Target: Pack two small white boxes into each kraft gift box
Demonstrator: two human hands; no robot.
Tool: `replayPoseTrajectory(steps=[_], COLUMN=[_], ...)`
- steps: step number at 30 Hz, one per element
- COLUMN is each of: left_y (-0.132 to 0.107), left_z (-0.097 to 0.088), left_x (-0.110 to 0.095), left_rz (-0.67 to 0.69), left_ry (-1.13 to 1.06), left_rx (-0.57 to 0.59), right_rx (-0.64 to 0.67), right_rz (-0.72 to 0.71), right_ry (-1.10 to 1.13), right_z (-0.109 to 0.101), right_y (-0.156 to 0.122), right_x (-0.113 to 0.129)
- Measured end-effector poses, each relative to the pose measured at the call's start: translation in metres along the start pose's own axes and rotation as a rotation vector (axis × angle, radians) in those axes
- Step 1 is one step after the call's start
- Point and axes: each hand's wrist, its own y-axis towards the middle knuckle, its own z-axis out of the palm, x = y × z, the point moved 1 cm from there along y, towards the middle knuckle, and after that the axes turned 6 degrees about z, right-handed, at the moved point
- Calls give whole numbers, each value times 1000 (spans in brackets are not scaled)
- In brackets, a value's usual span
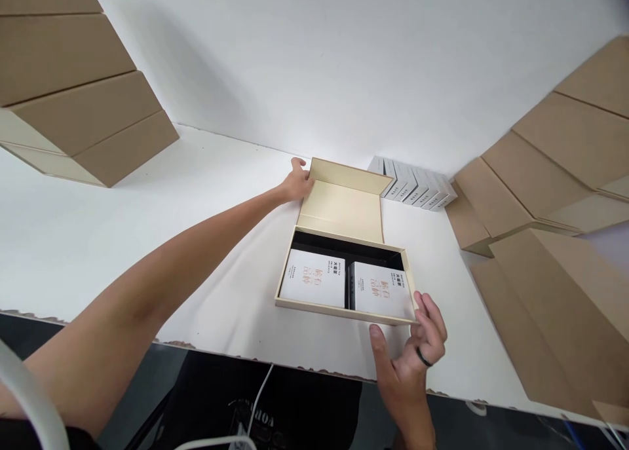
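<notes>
A beige gift box (339,311) lies open on the white table (98,234), its lid (341,204) folded back toward the wall. Inside, on a black lining, sit two white packets with orange lettering, one on the left (314,278) and one on the right (381,289). My left hand (296,183) reaches far forward and grips the lid's far left corner. My right hand (410,352), wearing a dark ring, sits at the box's near right corner with curled fingers touching the rim.
Stacks of flat brown cardboard boxes stand at the upper left (73,90) and along the right (555,240). A row of white packets (417,185) lines the wall behind the lid. The table's near edge (246,355) is chipped; a white cable (258,397) hangs below.
</notes>
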Motion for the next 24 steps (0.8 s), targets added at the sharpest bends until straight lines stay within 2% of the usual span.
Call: replayPoseTrajectory(steps=[3,6,9,13,16,19,21,24], left_y=[-6,-31,-83,-176,-234,-269,-279,-272], left_z=[-10,-25,-40,-50,-39,-16,-2,5], left_x=[-13,-40,-75,-107,-109,-97,-90,-89], left_rz=[-9,50,226,368,458,576,619,555], left_ry=[-72,-95,29,286,405,559,618,602], left_rx=[-27,-23,47,286,375,376,341,242], right_rx=[0,-26,-81,-150,-306,-368,-327,-246], right_rz=[19,92,203,276,332,342,312,241], right_ry=[62,188,356,556,721,748,757,750], right_z=[1,2,-3,-26,-46,-58,-60,-62], right_y=[-1,-2,-2,2,2,-5,-14,-27], right_x=[-1,-3,-7,-9,-4,10,22,38])
